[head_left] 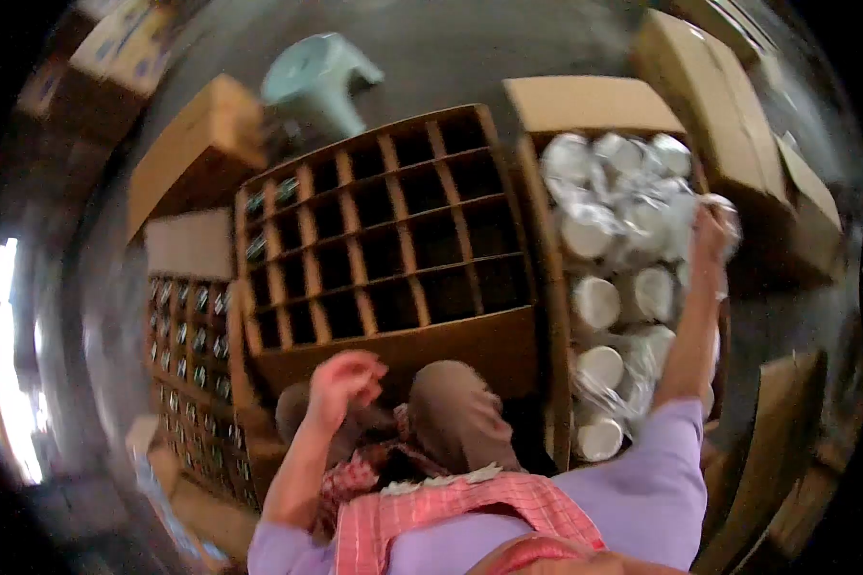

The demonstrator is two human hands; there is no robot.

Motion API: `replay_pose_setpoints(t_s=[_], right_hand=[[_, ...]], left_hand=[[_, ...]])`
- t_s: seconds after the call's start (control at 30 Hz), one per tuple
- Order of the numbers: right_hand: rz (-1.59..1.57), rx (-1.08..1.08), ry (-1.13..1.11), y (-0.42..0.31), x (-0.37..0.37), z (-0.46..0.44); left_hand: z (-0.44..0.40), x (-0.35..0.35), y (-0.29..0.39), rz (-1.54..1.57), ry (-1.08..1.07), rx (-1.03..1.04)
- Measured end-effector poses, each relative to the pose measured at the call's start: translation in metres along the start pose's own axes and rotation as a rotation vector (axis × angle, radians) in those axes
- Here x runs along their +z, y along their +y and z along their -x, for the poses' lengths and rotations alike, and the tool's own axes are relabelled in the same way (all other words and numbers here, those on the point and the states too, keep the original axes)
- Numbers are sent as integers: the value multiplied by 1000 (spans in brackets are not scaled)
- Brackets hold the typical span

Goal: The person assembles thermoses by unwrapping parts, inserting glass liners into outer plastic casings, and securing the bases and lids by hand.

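My right hand (711,230) reaches to the far right side of a carton (556,383) of white round-topped containers. Its fingers close on a white container (729,218) in clear plastic, blurred and partly hidden by the hand. Beside it, more white containers (595,303) stand in rows, several under crumpled clear plastic wrap (633,206). My left hand (347,385) hovers above my knees, fingers loosely curled and apart, with nothing visible in it. Just ahead of it is a divided cardboard box (393,355), with a few glass items (286,190) in its far left cells.
To the left, another divided carton (192,383) holds many glass items. A pale green plastic stool (316,77) stands beyond the middle box. Closed cartons sit at far left (201,134) and far right (714,105). A cardboard flap (777,431) rises at right.
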State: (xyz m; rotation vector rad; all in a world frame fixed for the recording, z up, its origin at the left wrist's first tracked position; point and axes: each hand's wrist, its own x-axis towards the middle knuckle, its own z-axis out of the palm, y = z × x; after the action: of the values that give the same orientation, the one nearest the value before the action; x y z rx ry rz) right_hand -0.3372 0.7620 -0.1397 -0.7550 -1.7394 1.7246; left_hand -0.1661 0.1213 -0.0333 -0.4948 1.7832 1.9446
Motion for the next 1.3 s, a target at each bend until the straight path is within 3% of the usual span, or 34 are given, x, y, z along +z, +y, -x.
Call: replay_pose_setpoints(t_s=[0.03,0.07,0.1,0.17,0.23,0.37,0.43,0.53,0.63,0.67,0.7,0.73,0.77,0.8,0.83,0.87,0.9,0.93,1.07,1.1,1.13,1.17,1.2,1.3], right_hand=[[-118,56,-39,-77,34,67],[-203,-52,-171,-108,45,103],[-286,-167,-292,-125,52,132],[-246,-144,-503,-140,61,195],[-353,-119,-735,-174,87,285],[-183,102,-1487,-226,112,419],[-112,-125,-1752,-235,123,462],[-161,147,-1841,-208,119,519],[150,-112,-2029,-234,110,530],[314,-160,-2034,-257,104,525],[195,-335,-1946,-263,98,516],[129,-56,-1802,-262,89,504],[-40,-109,-1602,-244,83,485],[-276,-52,-1244,-242,92,485],[5,-394,-1020,-250,109,481],[-21,-304,-944,-257,132,492],[71,-219,-1008,-243,144,495],[134,-289,-1097,-223,152,494],[241,-341,-1264,-215,183,490],[342,-201,-1227,-230,193,488],[63,85,-1336,-241,202,476],[-126,322,-1308,-258,212,469],[-203,349,-983,-285,217,481],[-728,-48,-1059,-353,201,352]], left_hand=[[-12,3,1,19,-52,37],[-27,11,4,101,-124,43],[-36,27,14,104,-174,52],[-54,55,26,105,-301,36],[-70,85,18,395,-468,-72],[-65,106,4,849,-721,-129],[-52,91,-2,947,-656,-81],[-25,46,-12,968,-451,48],[1,-19,-20,937,-208,195],[11,-42,-24,911,-134,240],[20,-60,-27,881,-75,278],[30,-73,-32,841,-21,310],[42,-82,-36,785,15,338],[53,-85,-42,722,44,364],[66,-84,-46,648,63,394],[78,-78,-49,546,83,437],[89,-71,-50,440,101,482],[90,-72,-55,274,177,506],[114,-99,-43,209,198,514],[120,-97,-40,301,136,551],[129,-92,-31,394,74,585],[133,-89,-28,486,13,618],[129,-96,-36,437,-18,598],[117,-97,-54,299,12,559]])
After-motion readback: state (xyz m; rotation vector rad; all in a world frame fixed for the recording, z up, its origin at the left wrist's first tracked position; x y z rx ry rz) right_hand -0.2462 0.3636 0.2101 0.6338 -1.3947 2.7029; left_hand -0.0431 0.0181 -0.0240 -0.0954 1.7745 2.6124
